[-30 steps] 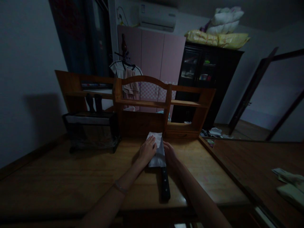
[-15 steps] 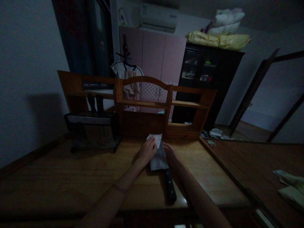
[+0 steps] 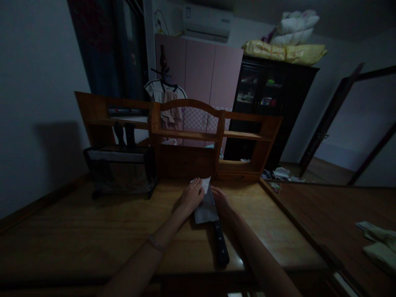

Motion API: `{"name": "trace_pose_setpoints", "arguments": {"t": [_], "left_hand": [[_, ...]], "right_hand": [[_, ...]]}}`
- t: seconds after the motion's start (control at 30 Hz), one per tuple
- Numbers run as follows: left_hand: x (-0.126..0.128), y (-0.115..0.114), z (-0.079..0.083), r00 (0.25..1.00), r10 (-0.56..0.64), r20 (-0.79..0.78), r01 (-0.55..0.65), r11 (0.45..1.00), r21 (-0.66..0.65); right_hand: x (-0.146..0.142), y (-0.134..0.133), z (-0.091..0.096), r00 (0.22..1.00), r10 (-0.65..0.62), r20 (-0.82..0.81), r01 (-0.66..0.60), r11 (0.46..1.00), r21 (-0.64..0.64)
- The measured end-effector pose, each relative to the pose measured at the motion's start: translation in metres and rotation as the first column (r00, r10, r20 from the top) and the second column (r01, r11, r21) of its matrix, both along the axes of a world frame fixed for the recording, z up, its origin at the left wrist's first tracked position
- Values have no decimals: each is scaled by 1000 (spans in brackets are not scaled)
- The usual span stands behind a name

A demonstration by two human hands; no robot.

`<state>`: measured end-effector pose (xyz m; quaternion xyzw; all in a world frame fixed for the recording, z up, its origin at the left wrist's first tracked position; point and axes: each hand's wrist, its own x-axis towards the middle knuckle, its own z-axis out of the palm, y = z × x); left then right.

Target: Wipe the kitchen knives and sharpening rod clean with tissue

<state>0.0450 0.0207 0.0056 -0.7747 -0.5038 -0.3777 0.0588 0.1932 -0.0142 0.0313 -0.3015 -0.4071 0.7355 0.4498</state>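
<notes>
A kitchen knife with a wide cleaver-like blade (image 3: pixel 206 210) lies on the wooden desk, its black riveted handle (image 3: pixel 220 243) pointing toward me. My left hand (image 3: pixel 192 196) presses a thin white tissue (image 3: pixel 206 184) onto the far part of the blade, fingers close together on it. At the blade's right edge, my right hand (image 3: pixel 220 200) holds the knife near its far end; its fingertips are partly hidden by the blade. Nobody's hand is on the handle.
A black knife block (image 3: pixel 119 169) with dark handles sticking out stands at the left of the desk (image 3: pixel 102 235). Along the back runs a wooden shelf rack (image 3: pixel 188 135). A wooden surface (image 3: pixel 334 210) with cloth items (image 3: pixel 379 243) lies to the right.
The tissue under my left hand has shifted and creased slightly, showing less at its top. The knife has slid very slightly left. My right hand stays by the blade.
</notes>
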Motion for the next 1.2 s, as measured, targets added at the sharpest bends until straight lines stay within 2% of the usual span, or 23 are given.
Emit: {"name": "trace_pose_setpoints", "arguments": {"t": [0.23,0.5,0.87,1.2], "left_hand": [[0,4,-4,1000,2,-8,-2,1000,3],[-2,-1,0,1000,10,8,-9,998,-59],[-5,-5,5,999,17,31,-14,997,-73],[-5,6,-9,998,56,-21,-57,997,-57]], "right_hand": [[-1,3,-5,998,-31,-59,31,999,-7],[-3,6,-11,997,25,-76,-26,1000,-14],[-5,1,-8,998,57,-23,-58,997,-41],[-4,5,-14,999,37,-20,-37,999,-17]]}}
